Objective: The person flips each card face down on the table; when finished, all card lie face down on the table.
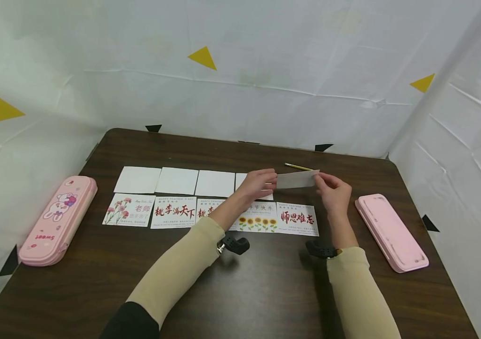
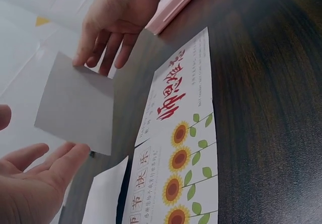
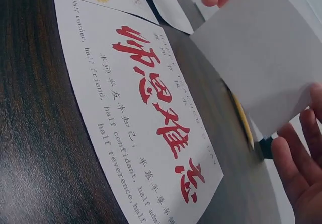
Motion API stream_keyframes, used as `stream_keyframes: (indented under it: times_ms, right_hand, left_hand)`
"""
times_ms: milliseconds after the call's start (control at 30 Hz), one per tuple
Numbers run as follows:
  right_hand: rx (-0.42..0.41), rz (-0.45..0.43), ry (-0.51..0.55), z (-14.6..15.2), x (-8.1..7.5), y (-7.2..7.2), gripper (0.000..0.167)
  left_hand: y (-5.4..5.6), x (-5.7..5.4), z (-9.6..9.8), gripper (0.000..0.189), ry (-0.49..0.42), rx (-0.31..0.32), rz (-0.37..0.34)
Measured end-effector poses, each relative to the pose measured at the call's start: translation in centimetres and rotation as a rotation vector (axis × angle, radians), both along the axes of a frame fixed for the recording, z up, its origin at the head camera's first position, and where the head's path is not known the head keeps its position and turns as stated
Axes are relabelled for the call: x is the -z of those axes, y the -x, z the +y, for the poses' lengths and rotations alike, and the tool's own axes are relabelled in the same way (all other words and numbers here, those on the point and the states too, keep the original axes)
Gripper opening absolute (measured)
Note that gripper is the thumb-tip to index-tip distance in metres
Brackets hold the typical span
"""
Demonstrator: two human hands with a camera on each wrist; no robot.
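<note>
A blank white card is held up off the table, tilted, behind the right end of the printed cards. My right hand pinches its right edge between thumb and fingers. On the opposite edge, the fingertips of my left hand touch or nearly touch the card, thumb spread away from it in the left wrist view. Below the hands lie a sunflower card and a card with red characters. Behind that row, my left hand partly covers a blank card.
More blank cards form the back row, with printed cards in front. A yellow pencil lies behind the held card. Pink cases stand at both sides, the decorated case left and the plain case right.
</note>
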State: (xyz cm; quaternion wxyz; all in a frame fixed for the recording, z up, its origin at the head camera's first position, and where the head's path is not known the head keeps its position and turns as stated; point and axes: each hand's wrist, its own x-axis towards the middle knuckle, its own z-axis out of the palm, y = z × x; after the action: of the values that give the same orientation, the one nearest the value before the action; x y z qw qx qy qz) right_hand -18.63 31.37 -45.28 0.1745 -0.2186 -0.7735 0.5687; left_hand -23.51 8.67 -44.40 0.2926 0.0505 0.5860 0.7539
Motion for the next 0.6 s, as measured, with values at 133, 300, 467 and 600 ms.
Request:
stream_keyframes:
  times_ms: [133, 300, 467, 600]
  right_hand:
    - [0.043, -0.036, -0.031, -0.31, 0.26, 0.18, 0.037]
    - [0.060, -0.125, -0.092, -0.57, 0.55, 0.23, 0.031]
    - [0.039, -0.244, -0.153, -0.71, 0.50, 0.16, 0.032]
    - [0.018, -0.295, -0.166, -0.63, 0.55, 0.11, 0.033]
  left_hand:
    - [-0.23, -0.06, 0.14, 0.049, 0.024, -0.005, 0.011]
    - [-0.39, -0.13, 0.34, 0.051, 0.048, 0.017, 0.034]
    - [-0.40, 0.14, 0.45, 0.057, 0.082, 0.056, 0.049]
    - [-0.46, 0.34, 0.42, 0.062, 0.084, 0.090, 0.049]
